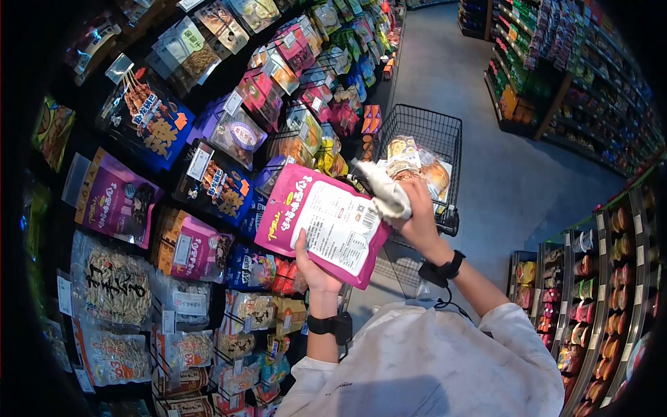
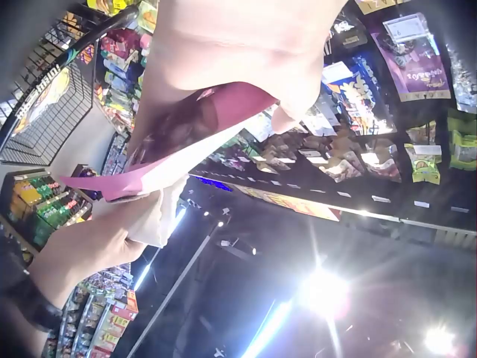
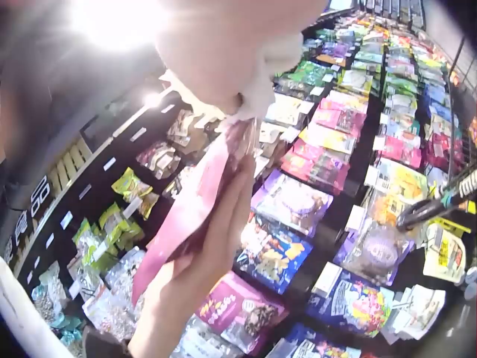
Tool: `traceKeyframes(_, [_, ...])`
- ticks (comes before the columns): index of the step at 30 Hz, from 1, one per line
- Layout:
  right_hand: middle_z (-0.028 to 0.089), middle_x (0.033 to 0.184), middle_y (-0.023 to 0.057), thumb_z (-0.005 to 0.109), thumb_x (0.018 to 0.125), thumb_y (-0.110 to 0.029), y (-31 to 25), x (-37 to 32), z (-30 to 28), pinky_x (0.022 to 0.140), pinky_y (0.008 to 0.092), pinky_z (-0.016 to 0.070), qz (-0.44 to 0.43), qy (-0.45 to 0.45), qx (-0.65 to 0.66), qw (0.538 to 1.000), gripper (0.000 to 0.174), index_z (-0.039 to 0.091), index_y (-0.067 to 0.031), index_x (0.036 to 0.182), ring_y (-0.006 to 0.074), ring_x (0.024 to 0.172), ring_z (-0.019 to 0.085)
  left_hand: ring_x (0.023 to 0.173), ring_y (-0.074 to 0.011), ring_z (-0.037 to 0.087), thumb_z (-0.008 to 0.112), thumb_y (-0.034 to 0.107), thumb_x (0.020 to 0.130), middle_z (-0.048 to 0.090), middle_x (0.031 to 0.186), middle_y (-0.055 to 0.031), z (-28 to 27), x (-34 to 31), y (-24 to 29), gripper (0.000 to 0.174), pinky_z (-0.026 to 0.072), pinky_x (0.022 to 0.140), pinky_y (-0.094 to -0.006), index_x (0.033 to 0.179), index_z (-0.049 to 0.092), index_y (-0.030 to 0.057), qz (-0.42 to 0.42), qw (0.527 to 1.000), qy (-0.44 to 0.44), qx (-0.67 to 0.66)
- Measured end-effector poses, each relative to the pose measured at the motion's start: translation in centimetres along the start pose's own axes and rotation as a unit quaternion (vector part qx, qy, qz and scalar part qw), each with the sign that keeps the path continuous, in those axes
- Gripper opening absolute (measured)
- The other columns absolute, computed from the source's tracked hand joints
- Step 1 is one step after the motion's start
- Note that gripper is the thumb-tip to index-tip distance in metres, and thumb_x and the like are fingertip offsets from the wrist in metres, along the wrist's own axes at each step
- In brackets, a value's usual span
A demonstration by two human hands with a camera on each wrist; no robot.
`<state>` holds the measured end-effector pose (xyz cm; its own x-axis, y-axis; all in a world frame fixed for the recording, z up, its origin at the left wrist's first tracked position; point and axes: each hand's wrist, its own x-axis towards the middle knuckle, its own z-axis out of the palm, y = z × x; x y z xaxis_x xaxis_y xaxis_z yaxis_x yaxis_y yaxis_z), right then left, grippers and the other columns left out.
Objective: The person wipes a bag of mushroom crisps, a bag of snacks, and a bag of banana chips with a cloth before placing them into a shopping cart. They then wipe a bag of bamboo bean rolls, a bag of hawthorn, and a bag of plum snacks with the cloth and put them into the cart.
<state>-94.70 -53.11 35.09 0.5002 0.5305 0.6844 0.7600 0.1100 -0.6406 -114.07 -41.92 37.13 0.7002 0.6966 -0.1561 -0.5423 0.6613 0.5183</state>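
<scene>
My left hand (image 1: 317, 269) grips a magenta snack pouch (image 1: 300, 191) by its lower edge, thumb over the printed back and fingers behind it. The white label panel with a barcode faces up toward the head camera. In my right hand (image 1: 419, 217) is a crumpled white cloth (image 1: 386, 191), pinched close to the pouch's right edge. From the left wrist, the cloth (image 2: 160, 218) overlaps the pouch's far end (image 2: 123, 183). The right wrist view shows the pouch (image 3: 182, 220) nearly edge-on, with the left hand (image 3: 197, 280) along its underside.
A black wire cart (image 1: 455, 139) with packaged food (image 1: 410, 163) stands just ahead. Hanging snack bags, including a similar magenta pouch (image 1: 119, 199), fill the rack at left. Stocked shelves (image 1: 590, 292) line the right side. Grey floor (image 1: 438, 62) runs along the aisle.
</scene>
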Motion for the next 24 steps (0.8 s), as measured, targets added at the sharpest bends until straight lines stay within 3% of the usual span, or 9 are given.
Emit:
traceKeyframes(3, [0.056, 0.106, 0.0149, 0.083, 0.068, -0.013, -0.5, 0.8, -0.6, 0.087, 0.041, 0.046, 0.017, -0.01, -0.002, 1.0, 0.052, 0.064, -0.0036, 0.115, 0.0336, 0.101, 0.055, 0.126, -0.0302, 0.056, 0.052, 0.049, 0.097, 0.055, 0.142, -0.0143, 0.4, -0.1, -0.1, 0.068, 0.0445, 0.107, -0.0459, 0.146, 0.044, 0.0034, -0.007, 0.999, 0.025, 0.022])
traceKeyframes(6, [0.058, 0.111, 0.0111, 0.079, 0.075, -0.026, -4.0, -0.2, -0.4, 0.09, 0.0418, 0.0446, -0.138, -0.129, -0.021, 0.982, 0.061, 0.064, -0.0176, 0.134, 0.0296, 0.102, 0.056, 0.125, -0.0284, 0.057, 0.05, 0.049, 0.098, 0.056, 0.141, -0.0142, -0.6, 0.6, -0.7, 0.066, 0.0456, 0.106, -0.045, 0.146, 0.043, 0.0032, 0.008, 1.0, 0.003, 0.022])
traceKeyframes(9, [0.059, 0.109, 0.0114, 0.078, 0.075, -0.021, -5.1, -0.9, 0.1, 0.09, 0.0406, 0.0452, -0.202, -0.234, 0.039, 0.95, 0.059, 0.066, -0.0179, 0.133, 0.0283, 0.101, 0.058, 0.125, -0.027, 0.058, 0.048, 0.052, 0.099, 0.055, 0.141, -0.0136, -1.7, 1.4, -1.4, 0.068, 0.0457, 0.106, -0.0428, 0.145, 0.043, 0.0025, 0.011, 0.998, -0.045, 0.044])
traceKeyframes(11, [0.059, 0.109, 0.0118, 0.076, 0.076, -0.017, -3.8, -0.9, 0.4, 0.09, 0.0418, 0.0456, -0.199, -0.195, 0.001, 0.96, 0.058, 0.066, -0.0173, 0.133, 0.0283, 0.101, 0.058, 0.123, -0.0262, 0.058, 0.044, 0.056, 0.1, 0.056, 0.14, -0.0137, -1.5, 1.1, -1.7, 0.071, 0.0461, 0.106, -0.0411, 0.146, 0.042, 0.0016, 0.024, 0.997, -0.022, 0.075])
traceKeyframes(16, [0.057, 0.109, 0.0146, 0.077, 0.072, -0.013, -0.9, 0.8, 0.2, 0.092, 0.0419, 0.0467, 0.041, -0.076, 0.024, 0.996, 0.06, 0.066, -0.0126, 0.13, 0.0314, 0.103, 0.056, 0.127, -0.0259, 0.056, 0.038, 0.062, 0.101, 0.053, 0.142, -0.0147, -0.3, -0.3, -1.3, 0.077, 0.046, 0.106, -0.0402, 0.149, 0.037, 0.0008, -0.016, 0.989, -0.05, 0.139])
traceKeyframes(17, [0.057, 0.109, 0.0146, 0.077, 0.072, -0.013, -1.9, 0.8, 0.2, 0.092, 0.0419, 0.0467, 0.039, -0.078, 0.025, 0.996, 0.06, 0.066, -0.0126, 0.13, 0.0314, 0.103, 0.056, 0.127, -0.0259, 0.056, 0.038, 0.062, 0.101, 0.053, 0.142, -0.0147, -0.4, -0.2, -1.7, 0.077, 0.046, 0.106, -0.0402, 0.149, 0.037, 0.0008, -0.013, 0.989, -0.05, 0.138])
traceKeyframes(20, [0.058, 0.109, 0.0123, 0.077, 0.07, -0.012, -4.8, 0.0, 0.3, 0.09, 0.0414, 0.0479, -0.148, -0.19, 0.064, 0.968, 0.063, 0.065, -0.0161, 0.132, 0.0309, 0.101, 0.058, 0.127, -0.0244, 0.055, 0.034, 0.066, 0.101, 0.05, 0.145, -0.0139, -0.9, 0.2, -3.1, 0.08, 0.0467, 0.106, -0.0407, 0.152, 0.033, 0.0037, -0.009, 0.981, -0.029, 0.194])
traceKeyframes(23, [0.058, 0.109, 0.0137, 0.074, 0.069, -0.006, -4.5, 0.2, 0.0, 0.089, 0.0419, 0.0478, -0.182, -0.218, 0.02, 0.959, 0.064, 0.065, -0.0139, 0.131, 0.032, 0.101, 0.058, 0.128, -0.0247, 0.055, 0.034, 0.065, 0.102, 0.05, 0.145, -0.0135, -1.8, 0.2, -3.0, 0.078, 0.0465, 0.106, -0.0403, 0.152, 0.033, 0.0046, -0.017, 0.984, -0.065, 0.163])
traceKeyframes(24, [0.058, 0.108, 0.0145, 0.074, 0.069, -0.004, -3.4, 0.3, 0.2, 0.089, 0.0417, 0.0477, -0.123, -0.151, 0.021, 0.981, 0.062, 0.065, -0.0115, 0.13, 0.0322, 0.101, 0.058, 0.127, -0.025, 0.056, 0.034, 0.063, 0.103, 0.051, 0.144, -0.0131, -1.2, -0.2, -2.7, 0.076, 0.0464, 0.106, -0.0398, 0.151, 0.034, 0.0046, -0.059, 0.987, -0.083, 0.123])
